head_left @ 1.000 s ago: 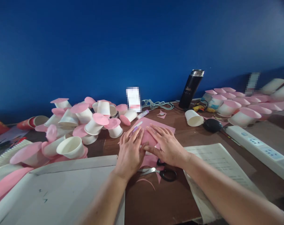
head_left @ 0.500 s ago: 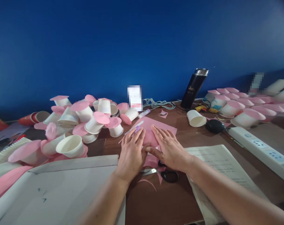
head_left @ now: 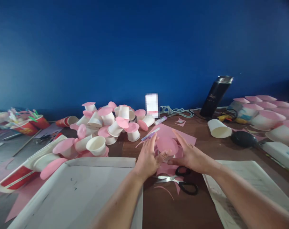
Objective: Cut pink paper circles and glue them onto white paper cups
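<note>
A white paper cup topped with a pink paper disc [head_left: 167,145] stands upside down on a pink sheet [head_left: 182,136]. My left hand [head_left: 147,156] and my right hand [head_left: 191,156] flank it, fingers spread and raised off the disc. Both thumbs reach in under the disc towards the cup's wall. Black-handled scissors [head_left: 182,183] lie just in front of my hands among pink scraps. A purple-capped pen [head_left: 150,134] lies beyond my left fingertips.
A pile of white cups with pink discs [head_left: 106,127] lies at left, more disc-topped cups [head_left: 265,111] at right. Also here: a white board [head_left: 82,187], printed paper [head_left: 249,178], black flask [head_left: 216,95], lying cup [head_left: 218,128], glue stick [head_left: 160,120], power strip [head_left: 278,152], red cups [head_left: 25,127].
Both hands were pressed flat together on the pink disc; now they have lifted and spread apart, uncovering the disc-topped cup. The camera has swung left.
</note>
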`<state>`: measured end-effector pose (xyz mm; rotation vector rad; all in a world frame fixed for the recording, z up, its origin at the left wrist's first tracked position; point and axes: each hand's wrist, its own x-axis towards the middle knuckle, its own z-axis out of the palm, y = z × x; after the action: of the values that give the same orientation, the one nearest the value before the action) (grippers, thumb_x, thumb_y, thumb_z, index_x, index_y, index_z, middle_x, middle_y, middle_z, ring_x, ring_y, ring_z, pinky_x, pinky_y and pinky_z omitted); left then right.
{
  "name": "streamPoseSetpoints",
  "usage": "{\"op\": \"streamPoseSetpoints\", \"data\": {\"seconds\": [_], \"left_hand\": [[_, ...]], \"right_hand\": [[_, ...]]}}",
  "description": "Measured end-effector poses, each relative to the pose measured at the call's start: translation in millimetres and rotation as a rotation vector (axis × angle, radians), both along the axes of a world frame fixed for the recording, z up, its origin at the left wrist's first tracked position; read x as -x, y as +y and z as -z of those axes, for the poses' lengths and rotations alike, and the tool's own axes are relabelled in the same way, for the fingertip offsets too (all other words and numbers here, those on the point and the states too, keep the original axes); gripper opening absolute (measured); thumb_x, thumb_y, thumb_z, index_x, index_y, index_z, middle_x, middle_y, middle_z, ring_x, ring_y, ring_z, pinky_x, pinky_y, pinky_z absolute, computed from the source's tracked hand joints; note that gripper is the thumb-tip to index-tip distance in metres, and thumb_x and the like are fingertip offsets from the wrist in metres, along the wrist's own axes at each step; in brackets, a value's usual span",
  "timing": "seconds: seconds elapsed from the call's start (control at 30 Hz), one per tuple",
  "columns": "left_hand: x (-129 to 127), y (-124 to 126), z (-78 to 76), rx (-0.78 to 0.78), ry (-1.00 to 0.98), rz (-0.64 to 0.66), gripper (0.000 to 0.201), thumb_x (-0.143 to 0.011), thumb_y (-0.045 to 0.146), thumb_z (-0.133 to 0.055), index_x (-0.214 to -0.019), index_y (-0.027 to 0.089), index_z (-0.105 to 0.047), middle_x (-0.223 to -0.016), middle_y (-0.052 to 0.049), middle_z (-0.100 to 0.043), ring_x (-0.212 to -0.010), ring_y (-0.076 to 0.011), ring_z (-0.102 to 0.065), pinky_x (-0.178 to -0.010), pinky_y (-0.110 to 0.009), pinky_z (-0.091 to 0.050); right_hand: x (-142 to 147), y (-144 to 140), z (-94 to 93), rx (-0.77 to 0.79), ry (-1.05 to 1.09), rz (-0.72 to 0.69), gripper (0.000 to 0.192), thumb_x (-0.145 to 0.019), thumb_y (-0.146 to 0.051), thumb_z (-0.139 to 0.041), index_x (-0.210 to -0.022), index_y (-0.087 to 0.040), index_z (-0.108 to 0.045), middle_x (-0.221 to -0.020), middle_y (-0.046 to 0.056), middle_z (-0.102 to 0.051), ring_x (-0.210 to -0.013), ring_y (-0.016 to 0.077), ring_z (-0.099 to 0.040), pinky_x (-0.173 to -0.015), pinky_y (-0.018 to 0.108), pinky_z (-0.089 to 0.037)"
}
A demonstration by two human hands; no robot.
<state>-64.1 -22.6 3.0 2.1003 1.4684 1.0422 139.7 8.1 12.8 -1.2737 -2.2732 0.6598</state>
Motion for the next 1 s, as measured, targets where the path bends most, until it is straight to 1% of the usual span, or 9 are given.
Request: {"op": "streamPoseSetpoints", "data": {"seconds": [0.13,0.3,0.37,0.5,0.7,0.77,0.87,0.93,1.0], "left_hand": [[2,1,1.0,0.144,-0.141,0.029,0.096,-0.073,0.058,-0.067,-0.149,0.017,-0.026,-0.149,-0.020,-0.036,-0.137,-0.0356,-0.035,-0.110,-0.052,-0.031],[1,2,7.2,0.166,-0.194,0.064,0.110,-0.061,0.056,-0.078,-0.149,0.019,-0.024,-0.151,-0.020,-0.032,-0.138,-0.0394,-0.029,-0.110,-0.055,-0.027],[0,3,7.3,0.159,-0.237,0.068,0.106,-0.061,0.053,-0.080,-0.147,0.019,-0.029,-0.147,-0.019,-0.039,-0.134,-0.0395,-0.036,-0.109,-0.055,-0.029],[-1,4,1.1,0.114,-0.389,0.126,0.086,-0.064,0.043,-0.080,-0.139,0.021,-0.043,-0.130,-0.014,-0.055,-0.119,-0.0338,-0.050,-0.103,-0.049,-0.037],[-1,2,-11.8,0.112,-0.398,0.162,0.068,-0.061,0.038,-0.083,-0.122,0.020,-0.059,-0.120,-0.011,-0.062,-0.110,-0.0322,-0.054,-0.097,-0.045,-0.040],[-1,1,-16.2,0.127,-0.431,0.163,0.059,-0.063,0.038,-0.082,-0.116,0.020,-0.062,-0.114,-0.010,-0.064,-0.105,-0.0299,-0.057,-0.094,-0.042,-0.042],[-2,-1,-21.0,0.181,-0.502,0.150,0.052,-0.067,0.039,-0.079,-0.112,0.020,-0.063,-0.110,-0.009,-0.067,-0.099,-0.0268,-0.059,-0.089,-0.038,-0.045],[-2,0,-21.0,0.217,-0.536,0.119,0.051,-0.067,0.038,-0.079,-0.111,0.019,-0.063,-0.107,-0.009,-0.068,-0.097,-0.0259,-0.061,-0.086,-0.036,-0.046],[0,3,-18.5,0.248,-0.610,0.064,0.052,-0.066,0.038,-0.080,-0.111,0.019,-0.062,-0.105,-0.009,-0.068,-0.095,-0.0253,-0.062,-0.084,-0.035,-0.047]], "right_hand": [[0,5,8.4,-0.046,-0.014,-0.013,0.110,-0.072,-0.049,-0.072,-0.154,-0.017,-0.006,-0.146,0.021,-0.041,-0.132,0.0358,-0.044,-0.104,0.049,-0.041],[6,7,16.3,-0.105,0.029,0.007,0.095,-0.075,-0.034,-0.069,-0.152,-0.018,-0.017,-0.148,0.019,-0.040,-0.132,0.0351,-0.045,-0.104,0.050,-0.042],[7,8,16.9,-0.115,0.070,0.036,0.092,-0.076,-0.034,-0.068,-0.152,-0.019,-0.017,-0.148,0.018,-0.040,-0.131,0.0347,-0.046,-0.103,0.050,-0.042],[8,7,14.8,-0.129,0.182,0.084,0.095,-0.077,-0.047,-0.069,-0.152,-0.021,-0.017,-0.147,0.018,-0.041,-0.131,0.0351,-0.046,-0.103,0.050,-0.042],[10,4,9.0,-0.066,0.298,0.108,0.091,-0.075,-0.053,-0.070,-0.149,-0.023,-0.026,-0.148,0.013,-0.042,-0.134,0.0338,-0.041,-0.108,0.050,-0.038],[9,4,7.8,-0.011,0.374,0.089,0.089,-0.076,-0.053,-0.069,-0.149,-0.023,-0.027,-0.143,0.013,-0.049,-0.129,0.0329,-0.048,-0.104,0.048,-0.043],[9,4,7.1,0.104,0.523,0.016,0.087,-0.081,-0.050,-0.066,-0.150,-0.021,-0.022,-0.127,0.014,-0.061,-0.111,0.0284,-0.062,-0.092,0.042,-0.052],[9,3,7.2,0.125,0.594,-0.019,0.085,-0.082,-0.048,-0.066,-0.150,-0.021,-0.022,-0.124,0.014,-0.062,-0.108,0.0262,-0.063,-0.090,0.040,-0.053],[11,2,7.8,0.117,0.641,-0.029,0.082,-0.082,-0.046,-0.066,-0.149,-0.023,-0.023,-0.128,0.015,-0.059,-0.110,0.0255,-0.061,-0.091,0.041,-0.053]]}}
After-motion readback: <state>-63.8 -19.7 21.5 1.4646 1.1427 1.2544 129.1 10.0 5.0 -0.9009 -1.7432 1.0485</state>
